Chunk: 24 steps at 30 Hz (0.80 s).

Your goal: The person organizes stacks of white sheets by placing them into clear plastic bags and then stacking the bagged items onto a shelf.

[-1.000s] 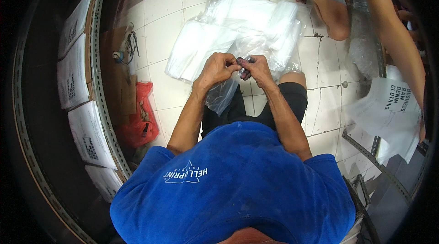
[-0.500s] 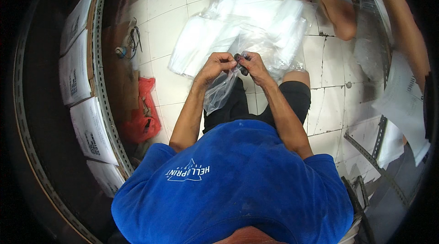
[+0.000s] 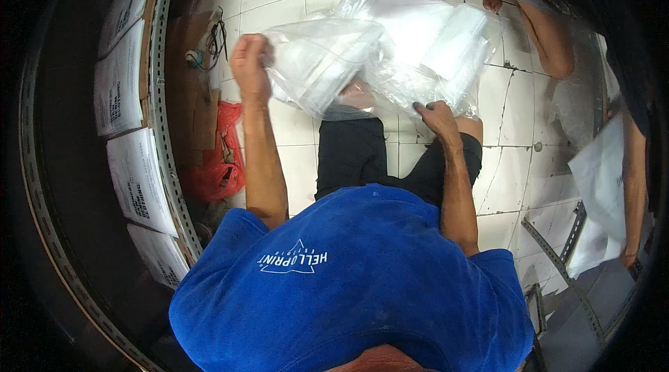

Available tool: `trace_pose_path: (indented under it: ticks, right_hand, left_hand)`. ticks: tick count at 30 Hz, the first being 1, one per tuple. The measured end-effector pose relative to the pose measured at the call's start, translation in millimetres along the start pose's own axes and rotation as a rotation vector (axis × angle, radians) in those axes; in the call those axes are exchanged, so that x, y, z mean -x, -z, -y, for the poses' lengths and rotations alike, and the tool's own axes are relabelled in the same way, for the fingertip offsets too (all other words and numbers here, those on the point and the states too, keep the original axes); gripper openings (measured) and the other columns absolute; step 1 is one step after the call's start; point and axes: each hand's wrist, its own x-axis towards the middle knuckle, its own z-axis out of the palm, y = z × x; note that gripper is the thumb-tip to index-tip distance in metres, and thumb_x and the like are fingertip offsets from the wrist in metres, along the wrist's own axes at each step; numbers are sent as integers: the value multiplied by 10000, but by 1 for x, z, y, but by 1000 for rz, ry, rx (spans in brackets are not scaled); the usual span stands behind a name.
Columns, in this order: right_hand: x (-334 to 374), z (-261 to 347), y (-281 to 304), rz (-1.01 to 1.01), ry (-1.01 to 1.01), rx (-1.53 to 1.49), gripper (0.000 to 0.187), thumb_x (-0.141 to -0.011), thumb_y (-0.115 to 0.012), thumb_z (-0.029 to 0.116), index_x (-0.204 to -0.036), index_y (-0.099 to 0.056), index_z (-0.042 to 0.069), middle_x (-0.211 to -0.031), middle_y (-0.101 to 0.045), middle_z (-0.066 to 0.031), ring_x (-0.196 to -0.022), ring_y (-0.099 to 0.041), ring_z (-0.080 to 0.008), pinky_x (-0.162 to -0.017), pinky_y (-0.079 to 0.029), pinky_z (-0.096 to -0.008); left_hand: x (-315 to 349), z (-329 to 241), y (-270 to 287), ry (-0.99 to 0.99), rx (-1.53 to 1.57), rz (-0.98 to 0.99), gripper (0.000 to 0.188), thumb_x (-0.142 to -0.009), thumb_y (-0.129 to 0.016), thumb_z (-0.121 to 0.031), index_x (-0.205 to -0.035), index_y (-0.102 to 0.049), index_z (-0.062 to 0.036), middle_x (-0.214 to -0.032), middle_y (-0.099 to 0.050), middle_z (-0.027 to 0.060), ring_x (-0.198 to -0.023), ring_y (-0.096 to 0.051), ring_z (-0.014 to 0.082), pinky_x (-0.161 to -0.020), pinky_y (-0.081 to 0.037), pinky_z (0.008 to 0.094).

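Observation:
My left hand (image 3: 251, 65), slightly blurred, is raised over the floor at the left, its fingers closed on the edge of a clear plastic bag (image 3: 317, 58). The bag stretches from that hand toward my knees, over a stack of white sheets or bags (image 3: 404, 17) on the floor. My right hand (image 3: 440, 121) is above my right knee, fingers pinched at the near edge of the clear plastic. Something dark, a cover or a stain, shows at its fingertips. What lies under the plastic between my hands is partly hidden.
Wrapped white packs (image 3: 117, 86) fill a metal rack on the left. Beside it are a red plastic bag (image 3: 226, 149) and a black cable (image 3: 217, 37). Another person's arm (image 3: 550, 37) reaches in at the upper right; white sheets (image 3: 599, 177) hang by an arm at the right.
My hands, together at the centre before, have moved apart. The left went out to the left and forward, spreading the plastic; the right moved right, toward my knee. Another person's arm reaches in at the top.

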Motion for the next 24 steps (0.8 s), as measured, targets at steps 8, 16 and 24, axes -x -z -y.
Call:
trace_pose_path:
  ticks: [8,16,24]
  right_hand:
    - [-6,114,-28,402,344,-489,400,-868,-570,351,-889,-630,-43,-730,-629,-155,-674,-622,-281,-631,-481,-377]
    - [-91,119,-122,181,-36,-144,901,-782,-550,591,-1170,-432,-214,-1127,-498,-385,-1123,-474,-459,-1018,-320,-361]
    - [-138,114,-163,-153,99,-423,600,-778,-582,434,-1081,-540,-82,-1030,-582,-259,-1022,-546,-370,-974,-364,-364]
  left_hand:
    - [58,10,-56,159,-95,447,146,-874,-580,-134,-771,-570,-31,-627,-511,-37,-576,-433,25,-521,-340,187]
    - [43,-5,-38,84,-82,260,133,-866,-580,-105,-764,-568,-20,-657,-526,-24,-607,-454,38,-548,-360,194]
    - [58,-7,-27,248,26,725,154,-809,-643,-93,-731,-553,5,-727,-529,24,-661,-466,90,-595,-370,227]
